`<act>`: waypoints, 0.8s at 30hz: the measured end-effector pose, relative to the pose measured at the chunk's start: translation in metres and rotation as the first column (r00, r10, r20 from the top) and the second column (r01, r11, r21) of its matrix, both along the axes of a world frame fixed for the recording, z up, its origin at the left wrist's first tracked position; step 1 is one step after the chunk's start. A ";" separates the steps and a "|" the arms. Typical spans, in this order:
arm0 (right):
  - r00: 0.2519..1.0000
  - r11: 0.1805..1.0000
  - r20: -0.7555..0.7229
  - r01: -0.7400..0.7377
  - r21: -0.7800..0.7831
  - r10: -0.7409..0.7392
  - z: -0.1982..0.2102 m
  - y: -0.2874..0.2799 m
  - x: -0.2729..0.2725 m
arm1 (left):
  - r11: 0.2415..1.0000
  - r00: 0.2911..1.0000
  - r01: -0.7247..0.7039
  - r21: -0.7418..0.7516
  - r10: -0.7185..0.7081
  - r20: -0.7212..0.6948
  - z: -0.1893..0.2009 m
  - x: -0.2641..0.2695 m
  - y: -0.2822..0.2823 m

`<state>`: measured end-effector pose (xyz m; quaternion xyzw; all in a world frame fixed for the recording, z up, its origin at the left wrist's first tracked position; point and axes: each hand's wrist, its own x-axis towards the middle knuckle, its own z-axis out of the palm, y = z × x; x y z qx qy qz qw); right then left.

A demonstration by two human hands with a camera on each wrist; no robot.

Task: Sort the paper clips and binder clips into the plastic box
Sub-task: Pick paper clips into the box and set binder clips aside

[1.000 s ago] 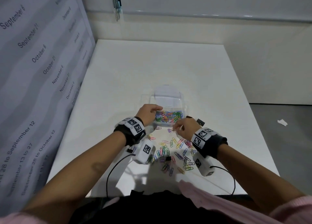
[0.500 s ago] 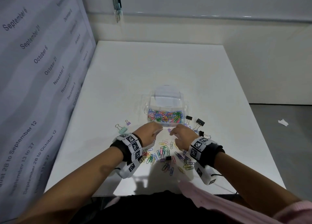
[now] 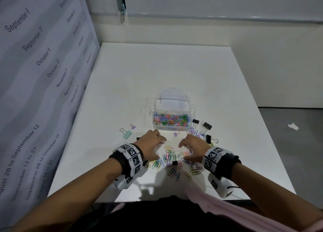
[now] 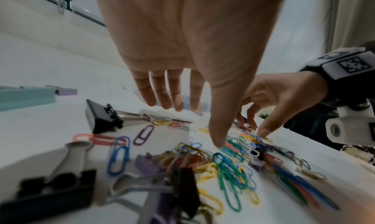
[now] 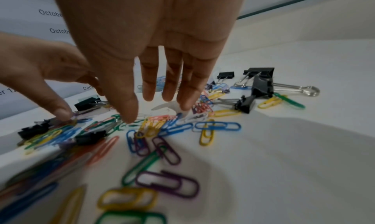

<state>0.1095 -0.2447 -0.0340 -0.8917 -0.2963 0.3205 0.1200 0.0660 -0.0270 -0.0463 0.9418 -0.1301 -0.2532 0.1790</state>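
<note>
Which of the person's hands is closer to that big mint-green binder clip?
Left. The left hand hovers just right of the mint-green binder clip, on its side of the paper clip pile. The right hand is across the pile, farther off.

I'm at a white table (image 3: pixel 157 70) pushed into a corner. Off to the left of my hands hangs a big banner (image 3: pixel 35 74) printed with dates, September through December. Ahead there's a pale wall (image 3: pixel 209 32), and grey floor (image 3: pixel 293 144) to the right with a paper scrap (image 3: pixel 293 126).
</note>
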 end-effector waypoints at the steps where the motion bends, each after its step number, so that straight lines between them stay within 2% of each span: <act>1: 1.000 1.000 -0.003 -0.001 -0.005 0.001 0.000 -0.002 -0.001 | 1.000 1.000 -0.022 0.004 0.022 -0.006 -0.001 0.000 0.001; 6: 1.000 0.999 -0.019 -0.018 -0.038 0.017 -0.008 0.001 -0.015 | 0.995 0.996 -0.062 0.081 0.067 -0.064 -0.005 -0.005 -0.001; 12: 0.989 0.986 -0.040 0.147 0.078 -0.144 -0.019 0.014 -0.019 | 0.997 0.997 -0.076 -0.023 0.076 -0.026 -0.007 -0.008 -0.025; 16: 0.990 0.988 -0.058 0.132 0.075 -0.128 -0.017 0.020 -0.011 | 0.990 0.996 -0.084 -0.111 0.083 -0.022 -0.008 -0.006 -0.036; 21: 0.982 0.980 -0.020 0.187 0.074 -0.186 -0.008 0.018 -0.008 | 0.990 0.993 -0.116 -0.086 0.115 -0.022 -0.008 -0.002 -0.033; 24: 0.961 0.956 -0.004 0.276 0.101 -0.277 -0.004 0.014 -0.005 | 0.990 0.992 -0.124 -0.061 0.123 -0.014 -0.008 0.001 -0.025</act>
